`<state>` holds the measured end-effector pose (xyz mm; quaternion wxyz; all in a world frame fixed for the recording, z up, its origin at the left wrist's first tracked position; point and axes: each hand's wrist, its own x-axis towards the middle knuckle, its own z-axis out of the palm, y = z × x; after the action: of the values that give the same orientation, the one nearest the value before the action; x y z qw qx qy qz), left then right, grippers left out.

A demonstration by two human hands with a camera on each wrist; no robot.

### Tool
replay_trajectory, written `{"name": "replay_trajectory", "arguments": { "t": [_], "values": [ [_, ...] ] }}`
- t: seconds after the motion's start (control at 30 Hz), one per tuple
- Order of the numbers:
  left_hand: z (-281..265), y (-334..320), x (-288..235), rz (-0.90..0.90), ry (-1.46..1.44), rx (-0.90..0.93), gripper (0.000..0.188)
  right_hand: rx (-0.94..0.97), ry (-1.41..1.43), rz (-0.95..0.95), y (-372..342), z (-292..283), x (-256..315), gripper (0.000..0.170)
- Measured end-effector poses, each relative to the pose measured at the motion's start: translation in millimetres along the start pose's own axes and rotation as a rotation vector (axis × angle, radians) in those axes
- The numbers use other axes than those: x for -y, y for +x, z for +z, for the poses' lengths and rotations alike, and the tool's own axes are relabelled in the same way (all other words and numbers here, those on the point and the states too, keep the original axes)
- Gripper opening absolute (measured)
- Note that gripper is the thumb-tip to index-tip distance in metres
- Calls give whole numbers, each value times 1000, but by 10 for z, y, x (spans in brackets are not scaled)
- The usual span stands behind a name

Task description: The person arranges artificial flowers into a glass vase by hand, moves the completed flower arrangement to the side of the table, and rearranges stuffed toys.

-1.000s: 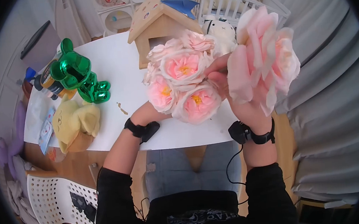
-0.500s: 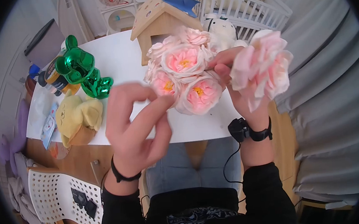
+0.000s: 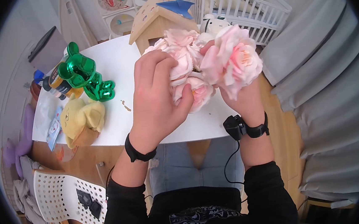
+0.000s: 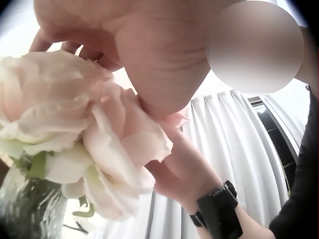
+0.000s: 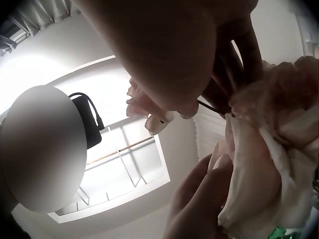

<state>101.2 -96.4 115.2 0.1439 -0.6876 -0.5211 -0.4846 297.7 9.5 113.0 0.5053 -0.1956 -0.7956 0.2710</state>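
Several pink roses (image 3: 182, 39) stand bunched together over the white table. In the left wrist view, the top of a ribbed clear glass vase (image 4: 30, 206) shows under the green-based blooms. My left hand (image 3: 151, 99) grips the bunch from its left side, fingers over the rear blooms and thumb against the front rose (image 3: 201, 95). My right hand (image 3: 246, 104) pinches a separate pink rose (image 3: 238, 59) by its thin stem (image 5: 212, 107), just right of the bunch. That bloom hides much of the right hand's fingers in the head view.
Behind the flowers stand a wooden toy house (image 3: 155, 19) with a blue folded-paper piece (image 3: 177, 7) and a white plush (image 3: 214, 24). On the table's left are a shiny green bear figure (image 3: 85, 73), a yellow plush (image 3: 83, 119) and several jars (image 3: 59, 83).
My left hand came out from behind the bunch, rose in front of it, then moved right and forward onto the blooms. The right hand's rose has shifted left, closer to the bunch.
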Motion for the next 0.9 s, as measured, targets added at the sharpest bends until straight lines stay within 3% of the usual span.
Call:
{"name": "replay_trajectory", "arguments": {
  "t": [0.07,0.17,0.4,0.47,0.5,0.57,0.67,0.7,0.77,0.9],
  "values": [
    [-6,14,-10,37,-16,-3,49,-34,-106,-118,46,14,33,38],
    [-68,21,-18,99,88,84,39,-56,-99,-189,53,90,0,40],
    [-100,43,-39,47,43,81,33,-122,42,-78,-17,122,11,46],
    [-98,59,-61,-21,-20,47,30,-64,-33,32,-8,111,33,66],
    [-97,62,-50,-21,-20,47,30,-65,-33,32,22,164,17,66],
    [-97,71,-20,-29,17,26,25,-411,54,-235,100,318,-57,84],
    [-37,91,-33,-88,99,3,25,-457,-27,-332,91,351,-160,96],
    [-26,106,-44,-89,99,2,25,-456,-27,-333,81,315,-131,96],
    [-11,139,-70,-109,91,16,27,-248,-177,-278,42,215,-48,82],
    [-33,143,-93,-131,101,53,27,-245,-148,-289,-40,199,-150,72]
  ]
}}
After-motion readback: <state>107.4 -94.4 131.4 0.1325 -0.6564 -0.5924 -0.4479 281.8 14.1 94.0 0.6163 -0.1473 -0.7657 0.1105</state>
